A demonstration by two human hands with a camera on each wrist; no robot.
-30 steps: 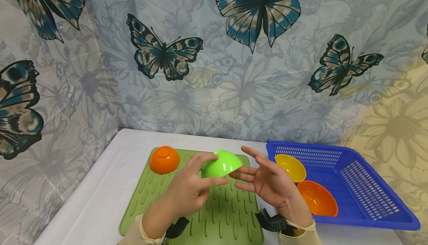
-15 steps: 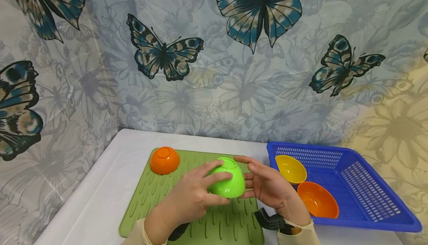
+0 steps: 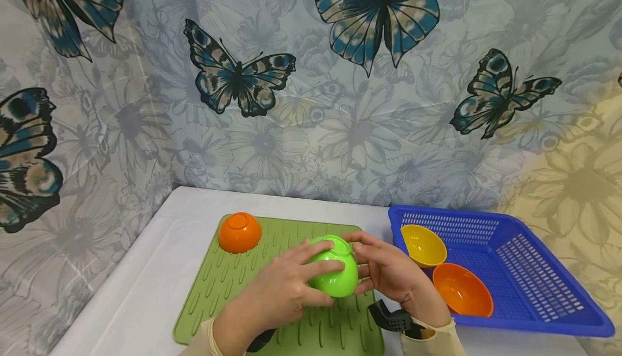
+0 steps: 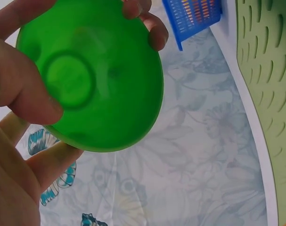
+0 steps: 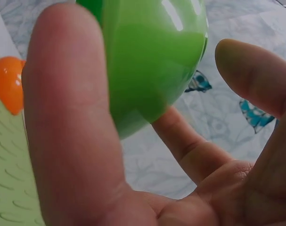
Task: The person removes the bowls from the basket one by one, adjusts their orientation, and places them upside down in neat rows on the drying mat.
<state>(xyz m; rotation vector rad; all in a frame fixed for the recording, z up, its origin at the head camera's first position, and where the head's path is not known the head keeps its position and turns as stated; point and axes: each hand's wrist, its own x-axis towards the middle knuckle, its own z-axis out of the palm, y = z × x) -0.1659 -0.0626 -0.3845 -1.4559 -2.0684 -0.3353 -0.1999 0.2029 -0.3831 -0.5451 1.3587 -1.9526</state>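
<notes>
A bright green bowl [image 3: 335, 277] is held in the air over the green mat, its foot up and its mouth tipped down. My left hand [image 3: 286, 283] grips it from the left; in the left wrist view its thumb [image 4: 27, 89] presses inside the bowl, with other fingers behind. My right hand [image 3: 391, 269] holds the bowl's right side. Fingertips [image 4: 157, 33] curl at the rim in the left wrist view. In the right wrist view, the right thumb [image 5: 251, 70] stands apart from the bowl's outer wall.
An orange bowl [image 3: 239, 233] stands upside down at the back left of the ribbed green mat [image 3: 209, 291]. On the right, a blue basket [image 3: 534, 324] holds a yellow bowl [image 3: 424, 245] and a larger orange bowl [image 3: 461, 289]. Butterfly-patterned cloth [image 3: 291, 156] hangs behind the table.
The green bowl has come lower and slightly right, turning so its foot faces more toward me. My right fingers have gone from spread out to closing around its side.
</notes>
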